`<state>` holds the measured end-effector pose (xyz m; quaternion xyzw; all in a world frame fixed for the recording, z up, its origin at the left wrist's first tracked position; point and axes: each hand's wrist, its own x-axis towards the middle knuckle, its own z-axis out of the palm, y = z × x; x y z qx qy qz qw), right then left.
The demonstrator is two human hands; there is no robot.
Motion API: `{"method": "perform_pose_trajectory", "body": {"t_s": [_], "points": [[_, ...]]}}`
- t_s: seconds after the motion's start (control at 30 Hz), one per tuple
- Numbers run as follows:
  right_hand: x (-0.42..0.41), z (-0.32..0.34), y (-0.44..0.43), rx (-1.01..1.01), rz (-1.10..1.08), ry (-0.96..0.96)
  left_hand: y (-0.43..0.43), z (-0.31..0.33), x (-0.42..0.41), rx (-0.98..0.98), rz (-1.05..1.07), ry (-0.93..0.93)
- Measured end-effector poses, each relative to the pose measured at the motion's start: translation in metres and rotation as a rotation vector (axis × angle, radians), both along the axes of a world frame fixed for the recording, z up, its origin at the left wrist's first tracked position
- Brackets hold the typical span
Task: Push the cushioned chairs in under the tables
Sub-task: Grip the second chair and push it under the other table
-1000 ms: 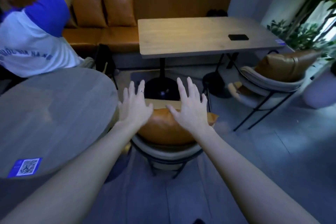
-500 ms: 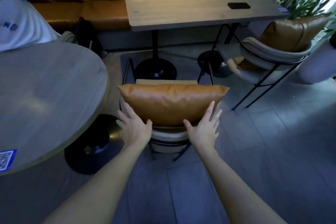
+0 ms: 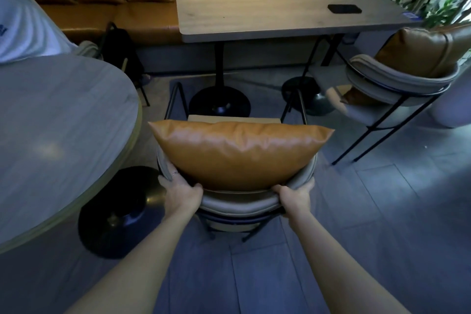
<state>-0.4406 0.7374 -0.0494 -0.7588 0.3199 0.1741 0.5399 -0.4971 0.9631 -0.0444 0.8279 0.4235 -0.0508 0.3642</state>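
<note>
A cushioned chair (image 3: 239, 205) with a grey curved backrest and black metal legs stands right in front of me, a tan leather cushion (image 3: 237, 153) leaning against its back. My left hand (image 3: 179, 192) grips the left side of the backrest. On the right side of the same backrest, my right hand (image 3: 295, 192) holds the rim. Beyond the chair is a rectangular wooden table (image 3: 267, 7) on black pedestal bases; the chair's seat sits short of its near edge. A second cushioned chair (image 3: 397, 79) stands at the table's right end, angled away.
A round grey table (image 3: 58, 135) on a black base is close on my left. A tan bench sofa (image 3: 107, 5) runs behind the tables. A person in a white shirt (image 3: 23, 23) sits at far left. A black phone (image 3: 344, 8) lies on the wooden table. Plants at right.
My hands dropped from the top of the cushion to the backrest rim and closed on it. The view has moved closer to the chair and tilted down.
</note>
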Motion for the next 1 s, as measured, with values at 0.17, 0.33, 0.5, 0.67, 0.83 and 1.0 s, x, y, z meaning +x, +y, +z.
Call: {"method": "perform_pose_trajectory", "body": {"t_s": [0.17, 0.33, 0.5, 0.67, 0.83, 1.0], "points": [[0.009, -0.019, -0.007, -0.007, 0.011, -0.022, 0.000, -0.005, 0.004, 0.030, 0.013, -0.045], [0.008, -0.001, -0.005, 0.007, -0.001, -0.013, -0.002, -0.004, 0.005, 0.036, 0.014, -0.092], [0.022, 0.004, -0.009, -0.013, 0.010, -0.017, -0.006, -0.006, 0.013, 0.036, 0.023, -0.117], [0.045, 0.002, -0.011, -0.026, 0.037, -0.035, -0.008, -0.009, 0.030, 0.038, 0.030, -0.121], [0.071, -0.006, -0.014, -0.037, 0.057, -0.052, -0.008, -0.014, 0.054, 0.051, 0.043, -0.098], [0.099, -0.004, -0.016, -0.023, 0.079, -0.055, -0.003, -0.025, 0.083, 0.063, 0.055, -0.054]]}}
